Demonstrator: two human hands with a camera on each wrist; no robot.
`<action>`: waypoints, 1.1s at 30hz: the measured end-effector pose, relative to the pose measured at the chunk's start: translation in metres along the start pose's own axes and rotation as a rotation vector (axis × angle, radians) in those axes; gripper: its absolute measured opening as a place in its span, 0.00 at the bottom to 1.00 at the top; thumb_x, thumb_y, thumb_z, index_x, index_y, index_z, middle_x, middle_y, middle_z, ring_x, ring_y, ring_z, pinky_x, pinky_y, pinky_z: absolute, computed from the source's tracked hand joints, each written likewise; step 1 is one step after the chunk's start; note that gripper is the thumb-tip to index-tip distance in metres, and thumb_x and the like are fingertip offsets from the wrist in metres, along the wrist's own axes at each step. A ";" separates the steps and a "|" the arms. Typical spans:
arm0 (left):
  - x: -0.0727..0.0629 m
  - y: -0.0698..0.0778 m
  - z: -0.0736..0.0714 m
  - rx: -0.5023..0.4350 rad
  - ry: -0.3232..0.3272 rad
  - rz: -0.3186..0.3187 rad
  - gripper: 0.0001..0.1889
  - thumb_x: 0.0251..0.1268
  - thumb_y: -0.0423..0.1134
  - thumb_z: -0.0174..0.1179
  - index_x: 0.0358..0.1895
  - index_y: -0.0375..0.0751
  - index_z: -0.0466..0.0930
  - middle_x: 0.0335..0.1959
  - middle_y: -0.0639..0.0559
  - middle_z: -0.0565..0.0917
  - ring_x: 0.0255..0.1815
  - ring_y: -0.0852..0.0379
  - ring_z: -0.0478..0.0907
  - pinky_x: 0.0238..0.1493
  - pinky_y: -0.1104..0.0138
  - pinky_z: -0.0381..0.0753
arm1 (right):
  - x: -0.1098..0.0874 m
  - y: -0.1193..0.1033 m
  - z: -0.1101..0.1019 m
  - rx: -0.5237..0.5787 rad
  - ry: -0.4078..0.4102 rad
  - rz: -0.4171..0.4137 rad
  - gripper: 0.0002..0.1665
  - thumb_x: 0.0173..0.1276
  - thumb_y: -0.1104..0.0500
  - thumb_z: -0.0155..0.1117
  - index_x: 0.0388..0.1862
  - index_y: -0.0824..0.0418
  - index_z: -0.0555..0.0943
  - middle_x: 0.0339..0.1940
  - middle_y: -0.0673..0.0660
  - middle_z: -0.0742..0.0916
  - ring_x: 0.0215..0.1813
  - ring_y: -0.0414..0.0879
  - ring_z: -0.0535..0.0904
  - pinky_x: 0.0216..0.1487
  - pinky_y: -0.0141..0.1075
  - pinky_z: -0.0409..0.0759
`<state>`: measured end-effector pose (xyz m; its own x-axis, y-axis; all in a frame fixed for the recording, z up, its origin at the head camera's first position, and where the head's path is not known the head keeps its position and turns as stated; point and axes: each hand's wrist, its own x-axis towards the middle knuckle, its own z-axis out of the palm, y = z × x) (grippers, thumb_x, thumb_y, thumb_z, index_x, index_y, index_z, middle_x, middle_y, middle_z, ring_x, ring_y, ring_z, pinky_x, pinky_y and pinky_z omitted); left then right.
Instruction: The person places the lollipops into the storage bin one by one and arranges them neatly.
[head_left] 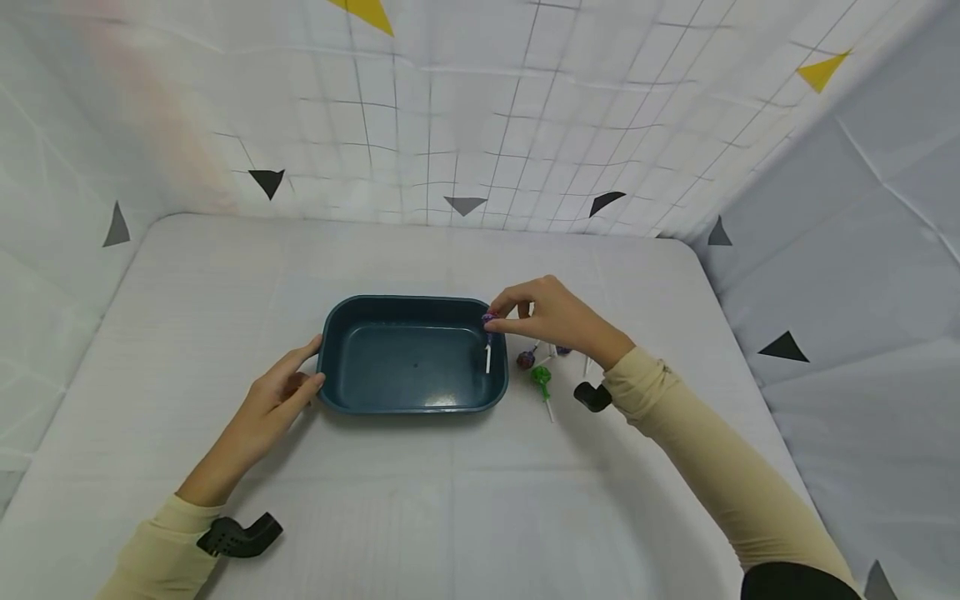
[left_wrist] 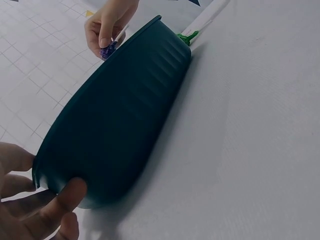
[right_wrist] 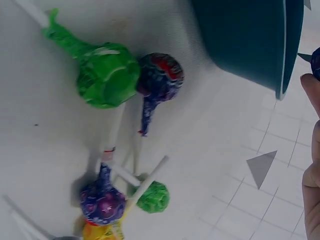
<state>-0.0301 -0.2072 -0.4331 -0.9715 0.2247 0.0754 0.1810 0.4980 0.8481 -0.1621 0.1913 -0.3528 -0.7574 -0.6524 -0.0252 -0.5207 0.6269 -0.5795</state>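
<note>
My left hand point(head_left: 270, 404) holds the left end of a dark teal plastic tub point(head_left: 412, 367), thumb at the rim and fingertips against the outer wall. At the tub's right end, my right hand point(head_left: 555, 315) pinches a purple-wrapped lollipop point(head_left: 490, 318) by its round head. Its white stick points down over the tub's inside in the head view. The left wrist view shows the same lollipop point(left_wrist: 107, 51) just beyond the rim. Nothing lies on the tub's visible floor.
Right of the tub lie several lollipops on the white table: a green one point(right_wrist: 107, 75), a purple-and-red one point(right_wrist: 162, 75), another purple one point(right_wrist: 103, 202), a yellow one point(right_wrist: 102, 231) and a smaller-looking green one point(right_wrist: 154, 197). White sheeting surrounds the table.
</note>
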 end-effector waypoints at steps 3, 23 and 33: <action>0.000 0.000 0.000 0.005 0.000 0.005 0.31 0.81 0.36 0.55 0.82 0.41 0.59 0.68 0.38 0.75 0.37 0.59 0.79 0.34 0.71 0.76 | 0.004 -0.004 -0.001 -0.002 -0.011 -0.010 0.11 0.69 0.44 0.73 0.44 0.46 0.91 0.40 0.41 0.92 0.33 0.40 0.80 0.32 0.36 0.77; -0.001 -0.002 0.000 0.003 0.009 0.005 0.31 0.80 0.36 0.55 0.82 0.41 0.59 0.69 0.38 0.75 0.37 0.60 0.79 0.34 0.71 0.76 | 0.031 -0.022 0.009 0.003 -0.059 -0.066 0.11 0.71 0.44 0.71 0.45 0.46 0.90 0.37 0.41 0.91 0.35 0.39 0.82 0.38 0.36 0.80; 0.001 -0.006 0.001 -0.026 0.013 0.033 0.31 0.80 0.34 0.55 0.81 0.41 0.60 0.71 0.38 0.74 0.40 0.65 0.79 0.36 0.72 0.76 | 0.043 -0.027 0.017 0.004 -0.058 -0.096 0.10 0.70 0.46 0.72 0.43 0.49 0.90 0.36 0.41 0.92 0.31 0.38 0.80 0.35 0.34 0.79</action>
<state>-0.0318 -0.2094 -0.4383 -0.9671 0.2293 0.1103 0.2090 0.4685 0.8584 -0.1734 0.1391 -0.3519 -0.6798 -0.7332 -0.0165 -0.5881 0.5584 -0.5851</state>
